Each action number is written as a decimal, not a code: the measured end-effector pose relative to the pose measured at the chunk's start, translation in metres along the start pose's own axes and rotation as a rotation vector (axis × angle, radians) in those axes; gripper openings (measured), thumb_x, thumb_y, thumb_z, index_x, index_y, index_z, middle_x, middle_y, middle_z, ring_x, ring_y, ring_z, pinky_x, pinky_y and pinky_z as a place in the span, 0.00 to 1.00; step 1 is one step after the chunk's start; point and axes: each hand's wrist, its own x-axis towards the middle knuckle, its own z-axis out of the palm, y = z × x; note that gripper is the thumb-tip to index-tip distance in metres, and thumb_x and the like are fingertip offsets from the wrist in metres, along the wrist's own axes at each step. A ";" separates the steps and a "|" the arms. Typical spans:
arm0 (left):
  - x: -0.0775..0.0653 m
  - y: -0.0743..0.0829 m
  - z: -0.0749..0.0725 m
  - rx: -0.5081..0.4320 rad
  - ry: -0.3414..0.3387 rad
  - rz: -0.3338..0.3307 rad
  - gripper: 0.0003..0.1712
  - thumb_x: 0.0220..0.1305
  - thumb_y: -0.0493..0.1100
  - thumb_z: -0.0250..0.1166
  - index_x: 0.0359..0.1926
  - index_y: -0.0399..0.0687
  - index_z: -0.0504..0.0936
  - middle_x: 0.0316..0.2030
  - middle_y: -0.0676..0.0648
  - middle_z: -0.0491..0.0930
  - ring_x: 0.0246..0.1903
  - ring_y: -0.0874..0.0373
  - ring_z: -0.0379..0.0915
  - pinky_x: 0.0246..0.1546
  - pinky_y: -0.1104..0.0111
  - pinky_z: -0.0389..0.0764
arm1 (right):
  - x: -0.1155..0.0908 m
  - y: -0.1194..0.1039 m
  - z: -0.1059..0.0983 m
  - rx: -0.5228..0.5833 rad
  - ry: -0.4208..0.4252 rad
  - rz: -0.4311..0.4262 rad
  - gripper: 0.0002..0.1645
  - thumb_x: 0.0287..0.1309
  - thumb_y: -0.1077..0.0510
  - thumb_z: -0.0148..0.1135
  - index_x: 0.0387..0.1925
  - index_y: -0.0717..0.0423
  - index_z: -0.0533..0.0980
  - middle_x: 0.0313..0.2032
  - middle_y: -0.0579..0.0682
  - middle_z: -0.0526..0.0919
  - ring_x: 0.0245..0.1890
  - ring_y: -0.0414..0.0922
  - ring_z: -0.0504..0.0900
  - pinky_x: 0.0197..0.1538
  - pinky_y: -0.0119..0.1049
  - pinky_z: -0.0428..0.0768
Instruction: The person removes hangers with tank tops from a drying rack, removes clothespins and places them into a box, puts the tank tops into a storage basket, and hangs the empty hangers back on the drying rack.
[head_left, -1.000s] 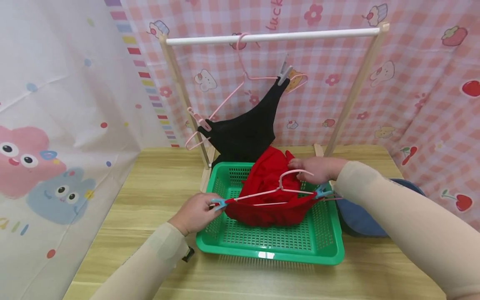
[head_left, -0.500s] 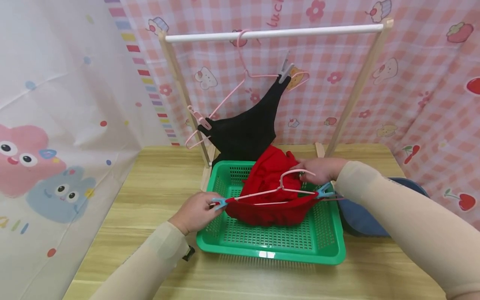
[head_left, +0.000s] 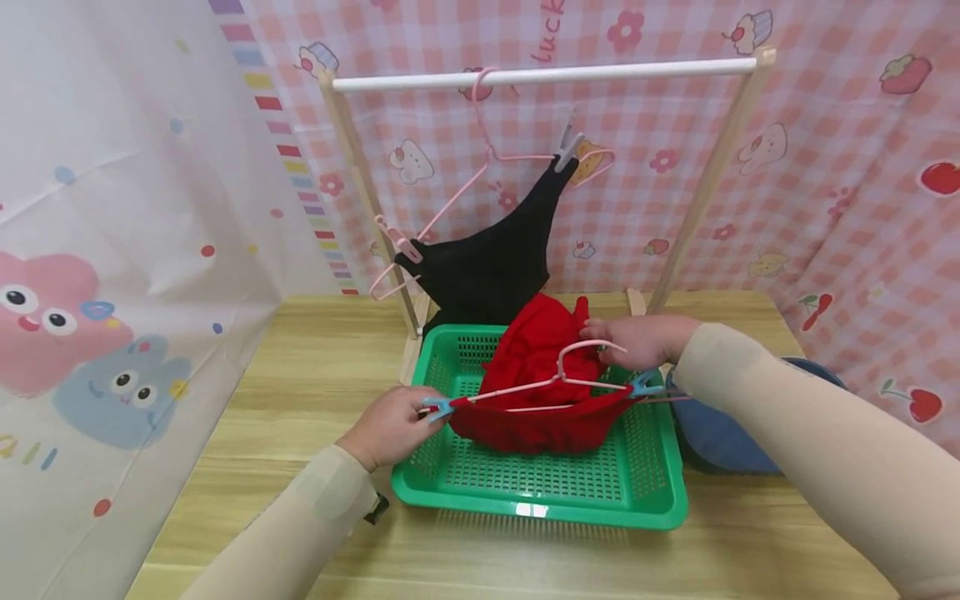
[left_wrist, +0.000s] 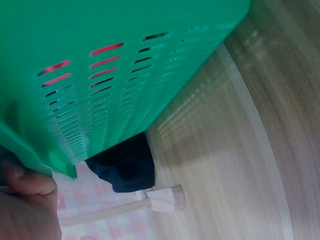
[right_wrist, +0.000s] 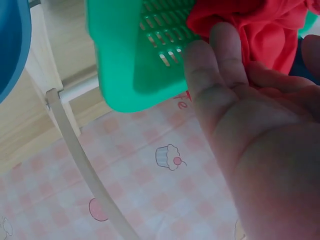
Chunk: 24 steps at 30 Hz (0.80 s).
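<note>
My left hand (head_left: 393,427) grips the left end of a pink clothes hanger (head_left: 517,388), right beside a light blue clothespin (head_left: 438,407). A red garment (head_left: 540,429) hangs from this hanger, and a second blue clothespin (head_left: 643,384) clips its right corner. The rest of the red cloth lies heaped in the green plastic basket (head_left: 536,514). My right hand (head_left: 637,340) touches the heap near the basket's far right corner. Loosely extended fingers (right_wrist: 227,50) of that hand lie against the red cloth in the right wrist view. The hanger's left tip is hidden in my left hand.
Behind the basket stands a rack with a white bar (head_left: 615,73) and wooden posts. From it hangs a tilted pink hanger (head_left: 453,200) with a black garment (head_left: 491,262) clipped on. A blue basin (head_left: 723,433) stands right of the basket on the wooden table (head_left: 285,375).
Both hands keep nearly the same places. A fold of red cloth beside my right fingers stands up a little more. The hanger has hardly moved.
</note>
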 end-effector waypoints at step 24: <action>0.001 -0.001 0.000 -0.005 0.000 -0.004 0.09 0.74 0.47 0.64 0.40 0.55 0.91 0.35 0.57 0.85 0.33 0.62 0.74 0.39 0.67 0.77 | -0.037 -0.026 -0.004 0.211 -0.086 0.024 0.28 0.77 0.49 0.53 0.73 0.50 0.74 0.70 0.55 0.78 0.70 0.59 0.74 0.70 0.63 0.73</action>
